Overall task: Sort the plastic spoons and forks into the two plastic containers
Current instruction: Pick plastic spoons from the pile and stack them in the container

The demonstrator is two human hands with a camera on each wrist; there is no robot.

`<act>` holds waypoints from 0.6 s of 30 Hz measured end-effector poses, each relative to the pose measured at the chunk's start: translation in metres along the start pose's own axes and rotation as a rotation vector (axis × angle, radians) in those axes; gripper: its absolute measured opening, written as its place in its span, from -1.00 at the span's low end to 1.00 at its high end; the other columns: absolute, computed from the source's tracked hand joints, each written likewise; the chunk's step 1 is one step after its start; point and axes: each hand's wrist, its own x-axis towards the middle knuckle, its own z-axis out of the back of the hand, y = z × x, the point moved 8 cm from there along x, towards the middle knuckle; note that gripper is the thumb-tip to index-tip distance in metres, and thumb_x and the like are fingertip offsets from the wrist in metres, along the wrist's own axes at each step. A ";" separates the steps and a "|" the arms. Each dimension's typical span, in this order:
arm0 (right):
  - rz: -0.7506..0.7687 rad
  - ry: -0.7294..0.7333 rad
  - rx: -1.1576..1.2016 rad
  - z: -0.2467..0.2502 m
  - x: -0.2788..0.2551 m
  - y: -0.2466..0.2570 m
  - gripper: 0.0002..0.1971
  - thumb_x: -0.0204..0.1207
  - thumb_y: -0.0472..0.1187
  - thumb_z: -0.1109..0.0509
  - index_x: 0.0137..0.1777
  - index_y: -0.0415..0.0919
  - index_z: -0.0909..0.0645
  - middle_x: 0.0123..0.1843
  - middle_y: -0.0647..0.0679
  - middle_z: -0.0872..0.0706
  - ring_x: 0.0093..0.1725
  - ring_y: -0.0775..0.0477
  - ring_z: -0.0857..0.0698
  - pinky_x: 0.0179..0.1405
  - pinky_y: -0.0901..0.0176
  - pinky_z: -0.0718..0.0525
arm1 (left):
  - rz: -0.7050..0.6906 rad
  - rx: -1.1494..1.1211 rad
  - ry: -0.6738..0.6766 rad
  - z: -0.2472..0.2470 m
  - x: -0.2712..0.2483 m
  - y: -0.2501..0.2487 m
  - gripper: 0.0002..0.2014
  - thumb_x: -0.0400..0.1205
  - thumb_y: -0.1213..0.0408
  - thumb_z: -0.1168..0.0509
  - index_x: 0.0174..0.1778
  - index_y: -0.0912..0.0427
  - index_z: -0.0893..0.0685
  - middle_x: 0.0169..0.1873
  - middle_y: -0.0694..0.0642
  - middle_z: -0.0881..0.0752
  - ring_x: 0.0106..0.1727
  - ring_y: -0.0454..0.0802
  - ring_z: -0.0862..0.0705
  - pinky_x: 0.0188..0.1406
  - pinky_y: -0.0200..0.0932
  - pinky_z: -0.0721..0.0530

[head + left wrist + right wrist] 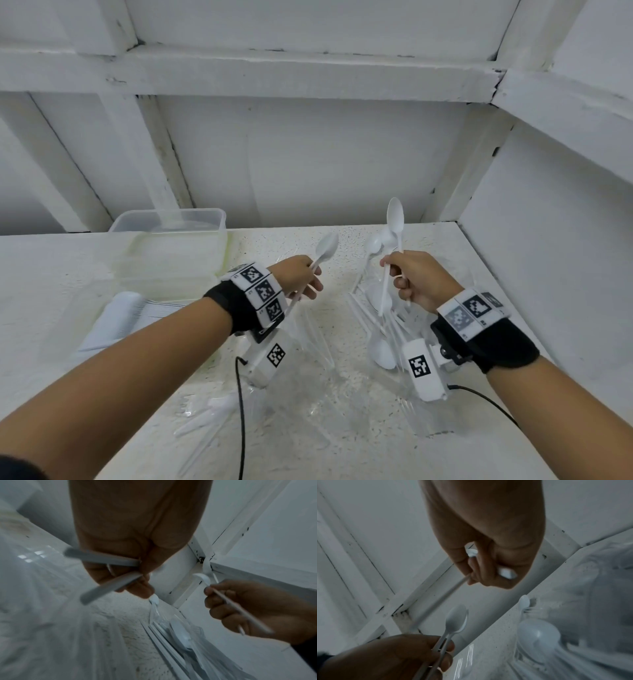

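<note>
Two clear plastic containers [171, 240] sat at the far left of the desk [342, 404], seemingly one stacked on the other, though the clear plastic made the count hard to confirm. Just near of them lay a stack of white forks [116, 318], too tightly packed to count. A heap of white spoons in a clear bag [380, 329] lay right of centre, uncountable, and a few loose pieces of cutlery [202, 418] lay at the near left. Each hand held spoons above the desk. The left hand [299, 277] had its grip curled round two spoons [456, 619], their handles crossing under the fingers and bowls pointing up and far. The right hand [416, 277] was likewise closed on two upright spoons [394, 219]. Speckled white covered the desk, which stood in a corner of white-painted panel walls [325, 154] with beams and dark cracks at the joints.
</note>
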 end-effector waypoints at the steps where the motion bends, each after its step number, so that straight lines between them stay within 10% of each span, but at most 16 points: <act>1: -0.002 -0.004 0.027 0.004 0.001 0.001 -0.84 0.55 -0.35 -0.23 -0.26 -0.24 -0.50 -0.42 -0.05 -0.41 -0.53 0.07 -0.33 -0.69 0.34 -0.26 | 0.010 -0.019 -0.016 -0.005 0.009 -0.004 -0.85 0.70 0.40 0.01 0.09 0.26 -0.44 -0.28 0.09 -0.61 -0.36 -0.06 -0.56 -0.40 -0.25 -0.47; 7: -0.002 0.035 0.218 0.013 0.001 0.001 -0.83 0.70 -0.34 -0.06 -0.14 -0.25 -0.39 -0.40 -0.15 -0.50 -0.43 -0.08 -0.55 -0.52 0.22 -0.61 | -0.013 0.152 -0.135 -0.036 0.060 -0.031 -0.64 0.69 0.22 -0.05 0.26 0.39 -0.50 0.05 0.28 -0.61 -0.08 0.10 -0.50 -0.08 -0.11 -0.50; 11: -0.020 0.017 0.187 0.020 0.001 -0.011 -0.85 0.71 -0.32 -0.06 -0.05 -0.25 -0.44 -0.41 -0.10 -0.46 -0.54 0.04 -0.46 -0.62 0.30 -0.48 | -0.006 0.393 -0.120 -0.055 0.080 -0.033 -0.76 0.63 0.27 -0.19 -0.37 0.20 -0.42 -0.35 0.10 -0.53 -0.28 0.07 -0.53 -0.26 -0.18 -0.50; 18: -0.013 -0.036 0.022 0.030 0.002 -0.020 -0.80 0.68 -0.33 -0.07 -0.08 -0.23 -0.51 -0.41 -0.07 -0.47 -0.59 0.10 -0.38 -0.62 0.30 -0.36 | -0.007 0.505 -0.095 -0.052 0.084 -0.032 -0.79 0.59 0.23 -0.26 -0.34 0.21 -0.46 -0.43 0.07 -0.50 -0.38 0.02 -0.51 -0.38 -0.21 -0.44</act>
